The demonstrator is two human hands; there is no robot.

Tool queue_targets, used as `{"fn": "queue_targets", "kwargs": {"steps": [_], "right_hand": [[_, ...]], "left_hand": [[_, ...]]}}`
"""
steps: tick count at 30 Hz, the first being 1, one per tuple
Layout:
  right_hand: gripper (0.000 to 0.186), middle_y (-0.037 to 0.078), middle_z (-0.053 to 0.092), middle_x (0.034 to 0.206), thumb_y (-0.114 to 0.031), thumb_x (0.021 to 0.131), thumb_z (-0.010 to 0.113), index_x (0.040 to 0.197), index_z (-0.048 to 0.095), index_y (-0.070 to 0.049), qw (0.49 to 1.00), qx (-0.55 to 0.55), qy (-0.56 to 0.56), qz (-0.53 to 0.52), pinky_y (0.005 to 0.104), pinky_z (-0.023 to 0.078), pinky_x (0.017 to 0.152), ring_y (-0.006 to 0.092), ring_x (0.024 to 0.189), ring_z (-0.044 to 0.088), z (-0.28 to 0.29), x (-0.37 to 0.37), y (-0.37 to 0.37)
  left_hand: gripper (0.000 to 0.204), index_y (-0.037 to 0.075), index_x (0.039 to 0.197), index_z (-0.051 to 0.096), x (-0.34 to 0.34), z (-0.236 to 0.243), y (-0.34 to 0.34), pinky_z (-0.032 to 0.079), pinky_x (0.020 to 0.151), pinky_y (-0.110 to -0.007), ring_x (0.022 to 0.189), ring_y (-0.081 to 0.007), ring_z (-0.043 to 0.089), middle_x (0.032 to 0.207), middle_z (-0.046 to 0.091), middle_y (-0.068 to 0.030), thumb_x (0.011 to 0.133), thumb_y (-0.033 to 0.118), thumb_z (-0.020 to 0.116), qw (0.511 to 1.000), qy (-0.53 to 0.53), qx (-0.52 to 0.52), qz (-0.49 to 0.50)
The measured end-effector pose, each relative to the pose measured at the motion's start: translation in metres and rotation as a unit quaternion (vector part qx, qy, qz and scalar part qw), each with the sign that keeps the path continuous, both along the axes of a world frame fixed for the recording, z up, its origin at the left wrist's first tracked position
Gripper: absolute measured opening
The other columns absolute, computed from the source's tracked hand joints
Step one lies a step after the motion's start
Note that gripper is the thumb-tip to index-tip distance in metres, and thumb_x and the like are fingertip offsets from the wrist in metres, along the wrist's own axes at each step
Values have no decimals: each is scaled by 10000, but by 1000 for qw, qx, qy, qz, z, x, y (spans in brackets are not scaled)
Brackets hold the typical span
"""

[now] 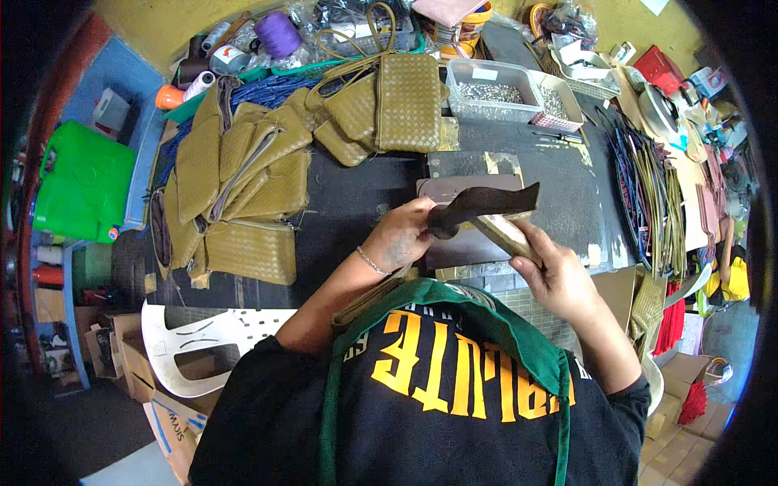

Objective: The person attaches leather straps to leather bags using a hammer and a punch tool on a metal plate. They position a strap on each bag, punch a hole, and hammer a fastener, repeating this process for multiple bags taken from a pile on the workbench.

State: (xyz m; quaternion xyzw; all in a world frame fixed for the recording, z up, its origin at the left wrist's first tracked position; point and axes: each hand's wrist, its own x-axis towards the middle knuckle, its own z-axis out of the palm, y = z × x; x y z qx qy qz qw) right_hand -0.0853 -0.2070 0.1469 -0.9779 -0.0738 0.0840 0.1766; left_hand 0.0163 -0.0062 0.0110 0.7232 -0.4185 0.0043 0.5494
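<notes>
My right hand is closed round the wooden handle of a tool with a broad, dark, flared head, like a cobbler's hammer. My left hand is closed just left of and partly behind that head; what its fingers grip is hidden. Beneath both lies a smooth brown slab on the black work table. An olive strap or piece shows below my left wrist, partly covered by the green apron.
Olive woven pouches pile at left and back. Hardware tubs, thread spools and bundled strips line the table. A green jerrycan is far left, a white chair below. A person in yellow is at far right.
</notes>
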Motion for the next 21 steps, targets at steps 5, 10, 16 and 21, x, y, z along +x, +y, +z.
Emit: {"fn": "queue_targets", "kwargs": {"steps": [5,10,16,21], "right_hand": [[400,195,572,822,-180,785,567,1125,435,-17,963,232,-137,-23,330,454,633,328,747,587,11,6,1],[390,205,560,805,-178,773,576,1108,438,-37,990,102,-96,4,375,455,638,368,755,563,-7,0,0],[378,131,562,810,-186,840,484,1134,400,37,923,345,-151,-81,294,444,575,151,637,536,4,3,-15],[405,152,544,798,-246,860,448,1132,364,42,859,463,-216,13,290,426,531,200,600,530,13,-7,-33]], "left_hand": [[306,23,762,537,0,5,5,436,613,-320,688,-256,533,760,529,-100,748,327,572,986,-72,142,38],[201,53,823,561,-3,9,-1,449,625,-333,708,-267,550,782,556,-98,702,194,638,998,11,56,33],[187,25,803,562,-4,4,3,454,620,-317,680,-253,552,769,553,-101,658,91,659,996,-33,67,46],[169,0,754,561,-6,6,6,454,605,-295,680,-237,553,756,550,-104,639,64,667,998,-36,51,33]]}}
